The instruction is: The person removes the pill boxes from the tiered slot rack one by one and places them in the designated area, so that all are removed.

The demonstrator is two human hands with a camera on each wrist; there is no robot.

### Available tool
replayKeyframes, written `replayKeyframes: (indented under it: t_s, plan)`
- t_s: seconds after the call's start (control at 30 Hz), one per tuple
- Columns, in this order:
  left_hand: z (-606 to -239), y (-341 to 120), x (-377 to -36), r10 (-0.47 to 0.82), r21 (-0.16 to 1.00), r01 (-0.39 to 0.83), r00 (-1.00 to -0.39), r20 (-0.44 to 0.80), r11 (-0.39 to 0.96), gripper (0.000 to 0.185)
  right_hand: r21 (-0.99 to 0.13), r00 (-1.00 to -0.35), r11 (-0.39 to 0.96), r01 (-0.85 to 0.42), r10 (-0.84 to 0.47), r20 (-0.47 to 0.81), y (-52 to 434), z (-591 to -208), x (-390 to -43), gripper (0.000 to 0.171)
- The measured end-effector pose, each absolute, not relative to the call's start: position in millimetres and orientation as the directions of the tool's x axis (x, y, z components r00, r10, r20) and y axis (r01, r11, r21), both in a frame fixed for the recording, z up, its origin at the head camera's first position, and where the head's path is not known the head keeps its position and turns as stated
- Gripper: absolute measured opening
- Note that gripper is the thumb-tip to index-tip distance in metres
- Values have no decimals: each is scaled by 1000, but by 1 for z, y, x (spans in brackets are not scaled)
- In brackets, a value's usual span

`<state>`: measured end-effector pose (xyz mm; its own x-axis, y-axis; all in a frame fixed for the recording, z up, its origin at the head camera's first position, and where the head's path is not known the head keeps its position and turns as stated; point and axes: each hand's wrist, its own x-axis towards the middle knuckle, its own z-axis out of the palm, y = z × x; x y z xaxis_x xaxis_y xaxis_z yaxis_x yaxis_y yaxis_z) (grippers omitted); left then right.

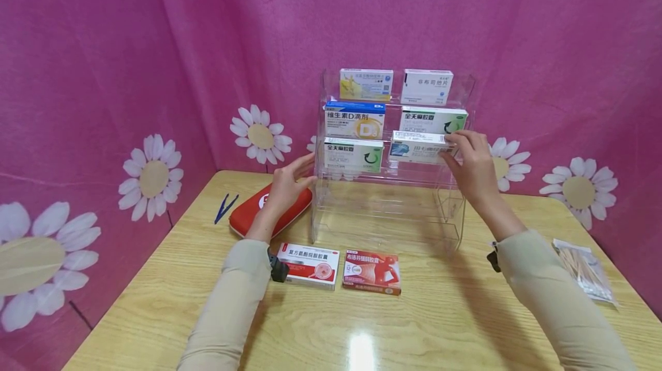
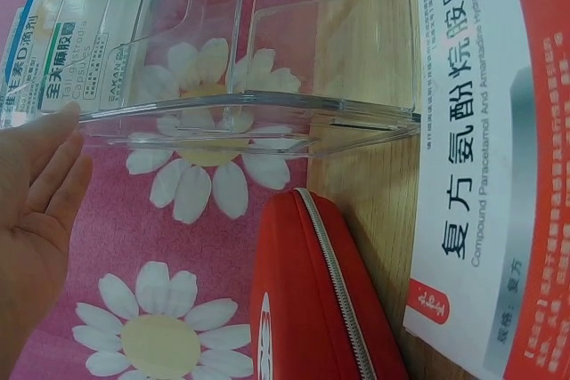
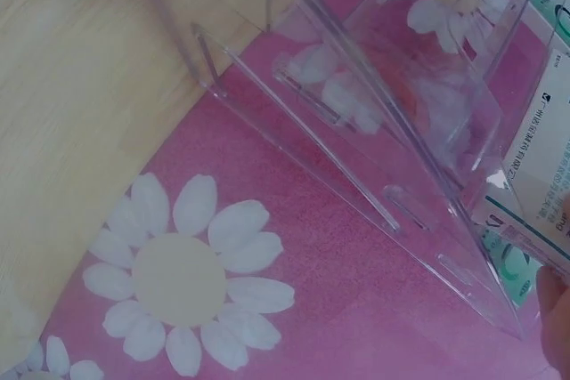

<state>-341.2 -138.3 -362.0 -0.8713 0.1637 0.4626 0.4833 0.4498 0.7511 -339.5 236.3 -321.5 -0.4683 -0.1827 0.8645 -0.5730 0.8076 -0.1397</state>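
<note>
A clear acrylic display rack [image 1: 383, 201] stands on the table with medicine boxes on its upper tiers. My right hand [image 1: 473, 167] pinches the right end of a white and blue medicine box [image 1: 416, 148], which leans at the right of the third tier. Above that box is a green and white one [image 1: 433, 120]; its twin [image 1: 353, 155] sits to the left. My left hand [image 1: 287, 187] is at the rack's left side panel, fingers fairly straight; in the left wrist view the fingertips of that hand [image 2: 36, 211] meet the panel's edge.
Two boxes, a red and white one [image 1: 310, 265] and a red one [image 1: 371, 272], lie in front of the rack. A red zip case [image 1: 295, 213] and blue tweezers [image 1: 226, 208] are at left. A bag of cotton swabs [image 1: 584, 270] lies at right. A pink curtain [image 1: 248, 26] hangs behind.
</note>
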Motion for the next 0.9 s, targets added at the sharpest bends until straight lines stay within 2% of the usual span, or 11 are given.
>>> replayKeyframes:
  t_s: [0.3, 0.47, 0.57, 0.7, 0.9]
  plan:
    - [-364, -138, -339, 157, 754, 469, -879, 451, 460, 56, -176, -393, 778, -603, -97, 914, 228, -318, -331, 31]
    - [-364, -138, -339, 156, 756, 463, -882, 445, 464, 57, -256, -402, 744, -617, -19, 916, 219, -317, -318, 31]
    - [-363, -137, -340, 158, 756, 466, -881, 446, 460, 57, -316, -443, 705, -635, 3, 896, 214, -319, -308, 33]
    - [-362, -136, -341, 161, 759, 472, -878, 450, 448, 56, -399, -531, 646, -650, -11, 847, 205, -326, -292, 34]
    - [-362, -138, -342, 160, 757, 474, -877, 454, 451, 57, -519, -673, 555, -650, -103, 732, 183, -343, -263, 30]
